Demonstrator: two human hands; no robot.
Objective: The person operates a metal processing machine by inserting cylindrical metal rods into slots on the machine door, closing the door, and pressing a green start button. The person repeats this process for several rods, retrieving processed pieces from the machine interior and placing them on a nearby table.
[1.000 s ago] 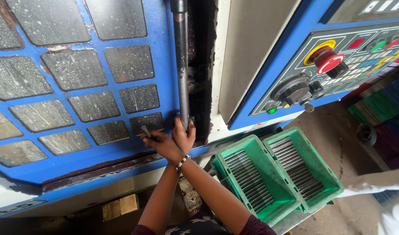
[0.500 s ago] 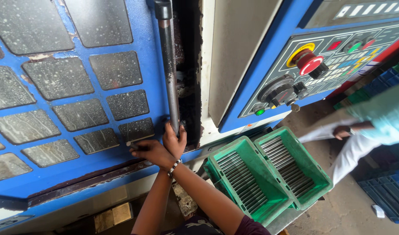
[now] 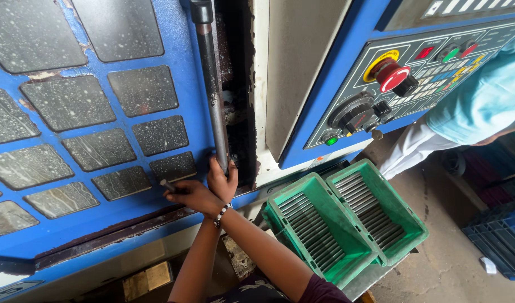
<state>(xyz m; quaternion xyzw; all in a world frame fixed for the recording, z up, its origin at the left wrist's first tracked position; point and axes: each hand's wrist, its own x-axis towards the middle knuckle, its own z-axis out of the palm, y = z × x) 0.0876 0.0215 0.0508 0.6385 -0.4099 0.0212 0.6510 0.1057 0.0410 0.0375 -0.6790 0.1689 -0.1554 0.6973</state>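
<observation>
**Door handle and small tool at the blue machine door**

The door handle is a long, dark grey metal bar, worn and speckled, standing nearly upright along the right edge of the blue sliding door. Its top end sits in a dark bracket at the upper edge of the view; its lower end is wrapped by the right hand, just left of the dark gap beside the door. The door itself is blue, chipped and set with grimy, spotted window panes. A small grey metal rod-like tool pokes out leftward from the left hand, lying against the door's lower part beneath the lowest pane.
</observation>
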